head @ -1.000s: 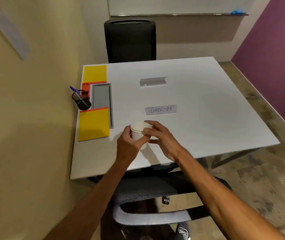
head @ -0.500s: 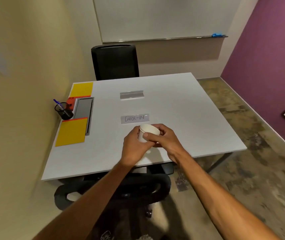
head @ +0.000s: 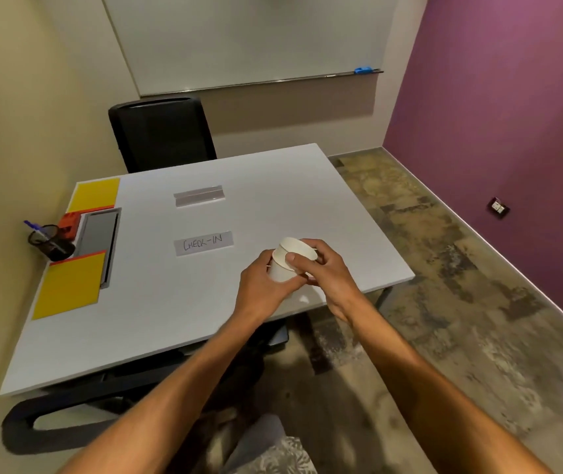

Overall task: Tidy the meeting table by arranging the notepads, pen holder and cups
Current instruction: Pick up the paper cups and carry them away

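Observation:
Nested white paper cups (head: 288,260) are held above the white table (head: 157,319), near its front right part. My left hand (head: 261,287) grips the lower cup from the left. My right hand (head: 326,271) holds the upper cup, thumb across its front. Two yellow notepads lie along the table's left edge, one near (head: 68,285) and one far (head: 97,194). A black mesh pen holder (head: 51,242) with a blue pen stands between them at the wall.
A "CHECK-IN" card (head: 203,242) lies mid-table, a clear sign stand (head: 199,196) beyond it. A grey cable tray (head: 97,234) and a red-orange block (head: 69,225) sit by the pen holder. One black chair (head: 162,133) stands at the far side, another (head: 78,410) below the near edge.
Both hands have carried the cups to the right along the table's front. My view has risen and pulled back, showing more wall and floor.

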`<state>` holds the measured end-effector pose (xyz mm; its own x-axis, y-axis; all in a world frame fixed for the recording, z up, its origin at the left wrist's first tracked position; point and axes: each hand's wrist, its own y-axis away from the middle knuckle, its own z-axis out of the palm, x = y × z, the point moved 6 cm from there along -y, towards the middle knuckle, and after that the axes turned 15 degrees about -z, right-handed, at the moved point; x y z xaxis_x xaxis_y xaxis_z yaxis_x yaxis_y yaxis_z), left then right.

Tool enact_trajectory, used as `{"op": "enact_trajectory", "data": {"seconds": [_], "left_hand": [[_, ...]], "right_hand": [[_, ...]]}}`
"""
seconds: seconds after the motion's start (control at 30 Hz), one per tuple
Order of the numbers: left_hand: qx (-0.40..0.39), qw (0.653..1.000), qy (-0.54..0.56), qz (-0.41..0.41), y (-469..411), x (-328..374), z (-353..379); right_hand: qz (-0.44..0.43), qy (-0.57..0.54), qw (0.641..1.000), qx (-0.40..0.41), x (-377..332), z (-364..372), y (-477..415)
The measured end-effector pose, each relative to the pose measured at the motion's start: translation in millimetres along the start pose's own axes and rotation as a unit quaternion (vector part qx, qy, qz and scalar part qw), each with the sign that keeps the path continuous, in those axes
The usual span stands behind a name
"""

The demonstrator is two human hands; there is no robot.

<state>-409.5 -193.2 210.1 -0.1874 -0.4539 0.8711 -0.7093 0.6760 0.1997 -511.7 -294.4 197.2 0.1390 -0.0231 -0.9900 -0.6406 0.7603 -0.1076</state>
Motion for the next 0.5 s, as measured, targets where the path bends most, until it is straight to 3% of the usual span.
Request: {"op": "enact_trajectory", "data": {"seconds": [0.33,0.5], "left_hand": [[-0.024,0.998,0.0,-0.06,-65.4,-4.6,33.8],[0.029,0.998,0.013,-0.059,-120.3,-9.2,26.7]], "right_hand": [[-0.035,-0.016,0.997,0.064,-9.8,-44.7,-69.3],[-0.029,-0.044,0.995,0.088,0.0,-54.3,-128.5]]}}
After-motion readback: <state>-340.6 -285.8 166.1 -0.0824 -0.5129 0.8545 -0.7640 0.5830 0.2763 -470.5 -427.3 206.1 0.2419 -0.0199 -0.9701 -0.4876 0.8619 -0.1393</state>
